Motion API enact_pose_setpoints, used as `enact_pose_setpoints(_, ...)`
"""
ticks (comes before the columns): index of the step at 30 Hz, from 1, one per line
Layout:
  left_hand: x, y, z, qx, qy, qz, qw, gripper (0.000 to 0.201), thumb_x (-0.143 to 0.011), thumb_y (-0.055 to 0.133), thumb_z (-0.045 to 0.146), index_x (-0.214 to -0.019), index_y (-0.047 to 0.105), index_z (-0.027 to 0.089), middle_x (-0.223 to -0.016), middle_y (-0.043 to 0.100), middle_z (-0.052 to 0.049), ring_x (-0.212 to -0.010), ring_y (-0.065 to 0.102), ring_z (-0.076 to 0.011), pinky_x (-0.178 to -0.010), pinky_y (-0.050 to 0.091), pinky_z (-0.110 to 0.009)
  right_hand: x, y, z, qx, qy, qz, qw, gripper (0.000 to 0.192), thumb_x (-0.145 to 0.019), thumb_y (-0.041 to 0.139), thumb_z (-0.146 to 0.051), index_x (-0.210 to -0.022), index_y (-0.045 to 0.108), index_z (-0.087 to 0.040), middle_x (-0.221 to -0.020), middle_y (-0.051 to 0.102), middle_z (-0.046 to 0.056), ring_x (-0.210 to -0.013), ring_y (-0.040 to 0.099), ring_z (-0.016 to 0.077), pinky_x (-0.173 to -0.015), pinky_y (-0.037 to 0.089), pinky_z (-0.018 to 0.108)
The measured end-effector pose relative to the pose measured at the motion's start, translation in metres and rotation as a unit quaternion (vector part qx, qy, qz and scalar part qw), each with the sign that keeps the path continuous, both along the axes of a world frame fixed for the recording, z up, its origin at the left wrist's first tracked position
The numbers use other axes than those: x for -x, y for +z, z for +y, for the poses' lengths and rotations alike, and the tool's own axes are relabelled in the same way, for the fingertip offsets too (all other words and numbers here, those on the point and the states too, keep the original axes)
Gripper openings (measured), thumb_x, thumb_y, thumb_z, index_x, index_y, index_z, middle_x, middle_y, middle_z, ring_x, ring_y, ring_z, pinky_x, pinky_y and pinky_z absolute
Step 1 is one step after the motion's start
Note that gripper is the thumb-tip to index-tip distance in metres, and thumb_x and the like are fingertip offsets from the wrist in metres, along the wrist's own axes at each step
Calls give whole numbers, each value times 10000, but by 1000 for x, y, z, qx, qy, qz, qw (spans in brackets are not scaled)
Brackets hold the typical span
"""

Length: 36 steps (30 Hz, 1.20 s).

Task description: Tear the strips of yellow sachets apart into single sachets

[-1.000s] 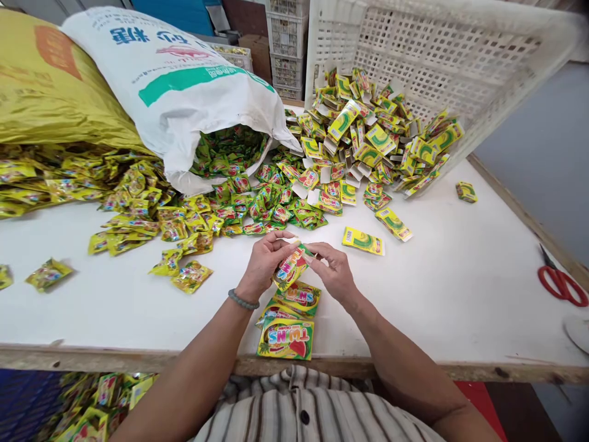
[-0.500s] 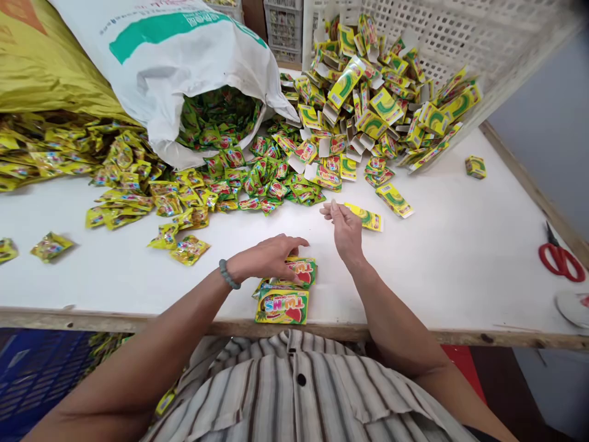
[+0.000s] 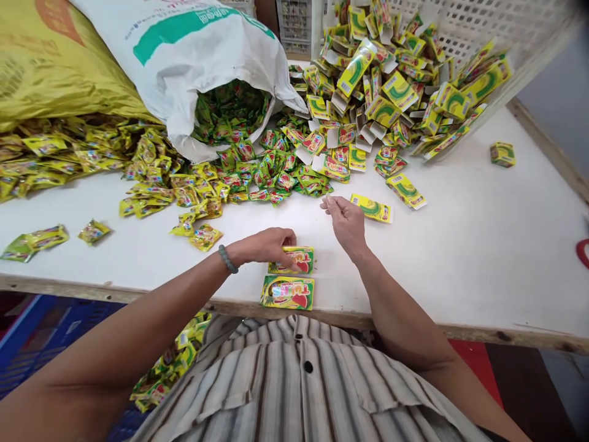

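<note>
A: Where do we have our left hand [image 3: 265, 245]?

B: At the far box [image 3: 304, 260]. We see the thumb across its printed front and the other fingers curled by its far edge; whether they are clamped on it, we cannot tell.

A: And the near box [image 3: 288, 294]?

B: It lies flat on the worktop [image 3: 460, 264], close to the front edge, just beside the far box.

A: What of our right hand [image 3: 348, 223]?

B: Its thumb and fingers are drawn together; we cannot tell whether anything is between the tips. Just beside it lies a yellow carton [image 3: 375, 210].

A: Beyond that?

B: We have green packets [image 3: 268, 175] before the mouth of a white sack [image 3: 184, 80], yellow packets [image 3: 147, 199] to their left, and cartons heaped in a tilted white crate [image 3: 524, 37].
</note>
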<state>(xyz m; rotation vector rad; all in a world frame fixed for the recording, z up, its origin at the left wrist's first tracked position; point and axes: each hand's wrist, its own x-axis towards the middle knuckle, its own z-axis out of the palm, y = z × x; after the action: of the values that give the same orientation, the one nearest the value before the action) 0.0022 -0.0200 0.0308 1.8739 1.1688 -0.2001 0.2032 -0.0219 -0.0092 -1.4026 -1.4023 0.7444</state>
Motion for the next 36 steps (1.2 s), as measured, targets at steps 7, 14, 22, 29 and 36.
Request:
enact_pose_setpoints(7, 4, 23, -16, 117, 20, -59, 991, 486, -572, 741, 549, -835, 590, 169, -747, 602, 16, -677, 526, -150, -572, 373, -240, -1, -2, 2, -10, -12, -31, 999, 335, -926, 459, -425, -894, 698, -193, -828, 741, 41, -747, 666, 161, -715, 505, 275)
enact_pose_setpoints(14, -3, 17, -34, 101, -54, 42, 993, 650, -532, 771, 525, -1054, 562, 199, -921, 655, -1, -776, 581, -175, -610, 404, -239, -3, -1, 0, -26, -14, -49, 998, 304, -899, 498, -407, -862, 703, -185, -815, 744, 57, -746, 677, 179, -695, 494, 280)
enact_pose_setpoints(22, -11, 25, -37, 95, -128, 96, 983, 613, -496, 773, 587, -909, 584, 176, -843, 654, -32, -712, 566, -206, -556, 381, -268, -6, -6, 1, -59, -26, -121, 991, 306, -877, 504, -409, -832, 714, -191, -791, 745, 60, -648, 625, 175, -647, 472, 286)
enact_pose_setpoints(29, 20, 27, -57, 66, -56, -5, 996, 896, -464, 847, 511, -1232, 468, 247, -1015, 636, -25, -838, 600, -215, -709, 442, -266, -4, -13, 1, -73, -12, -139, 988, 309, -876, 482, -394, -836, 715, -196, -795, 747, 60, -663, 626, 186, -650, 469, 296)
enact_pose_setpoints(36, 146, 85, -96, 90, 59, 88, 990, 702, -518, 792, 563, -1104, 593, 231, -923, 671, 5, -820, 617, -221, -692, 473, -244, -7, -15, 3, -84, -36, -124, 988, 295, -861, 506, -397, -820, 717, -195, -793, 748, 66, -662, 631, 184, -611, 468, 285)
